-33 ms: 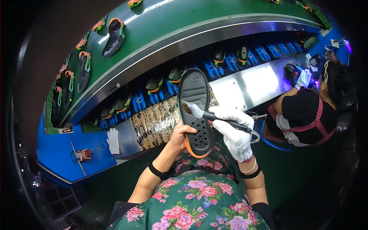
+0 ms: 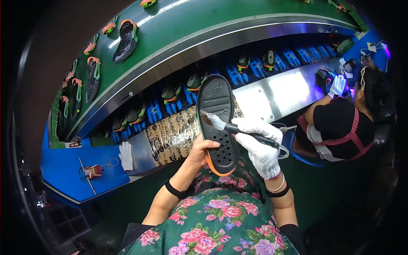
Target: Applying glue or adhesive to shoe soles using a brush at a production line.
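My bare left hand [image 2: 204, 151] grips the lower left edge of a black shoe sole [image 2: 216, 97], thumb across its face. The sole is held upright in front of me, its grooved and holed face showing, with an orange rim at the lower end. A white knit glove covers my right hand [image 2: 258, 144], closed around the dark handle of a brush [image 2: 217, 122]. The brush has a pale band and brownish bristles, whose tip touches the sole's face left of its middle. Part of the handle is hidden by the gloved fingers.
Beyond the sole, several shoes [image 2: 171, 94] sit on a row of blue holders [image 2: 154, 111]. A green conveyor [image 2: 182, 29] carries more shoe parts. A taped brown sheet [image 2: 174, 136] covers the metal ledge. Left lies a white glove [image 2: 126, 156]; right, a co-worker [image 2: 335, 123] handles a shoe.
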Tool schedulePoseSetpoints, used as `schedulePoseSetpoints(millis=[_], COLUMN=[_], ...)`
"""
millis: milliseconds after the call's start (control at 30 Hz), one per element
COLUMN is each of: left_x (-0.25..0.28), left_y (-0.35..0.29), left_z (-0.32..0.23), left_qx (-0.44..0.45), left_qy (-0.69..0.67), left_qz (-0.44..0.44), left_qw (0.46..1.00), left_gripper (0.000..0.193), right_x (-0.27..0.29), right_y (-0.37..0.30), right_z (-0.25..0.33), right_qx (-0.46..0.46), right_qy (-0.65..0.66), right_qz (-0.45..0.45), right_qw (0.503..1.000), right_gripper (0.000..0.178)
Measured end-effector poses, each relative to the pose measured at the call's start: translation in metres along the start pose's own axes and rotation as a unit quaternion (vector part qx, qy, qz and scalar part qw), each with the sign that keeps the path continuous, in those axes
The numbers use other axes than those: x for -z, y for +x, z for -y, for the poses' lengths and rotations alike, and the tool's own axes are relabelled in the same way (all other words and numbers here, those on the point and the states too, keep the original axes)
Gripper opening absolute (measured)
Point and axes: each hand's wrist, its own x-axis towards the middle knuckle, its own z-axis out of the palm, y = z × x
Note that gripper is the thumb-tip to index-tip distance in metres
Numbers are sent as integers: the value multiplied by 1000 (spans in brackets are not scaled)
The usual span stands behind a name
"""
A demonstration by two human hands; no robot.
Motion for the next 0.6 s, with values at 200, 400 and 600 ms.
schedulePoseSetpoints(millis=[200,400,600], left_x=[-7,-19,-29], left_y=[2,5,-6], left_z=[9,9,25], left_qx=[-16,-12,-32], left_qy=[-225,-210,-197], left_qz=[132,76,69], left_qw=[965,975,978], left_gripper=[78,96,99], right_x=[-4,-8,-5], right_y=[7,7,4], right_z=[2,9,4], right_qx=[190,288,355], right_qy=[-206,-312,-431], right_qz=[35,25,35], right_qw=[959,905,829], right_gripper=[23,22,31])
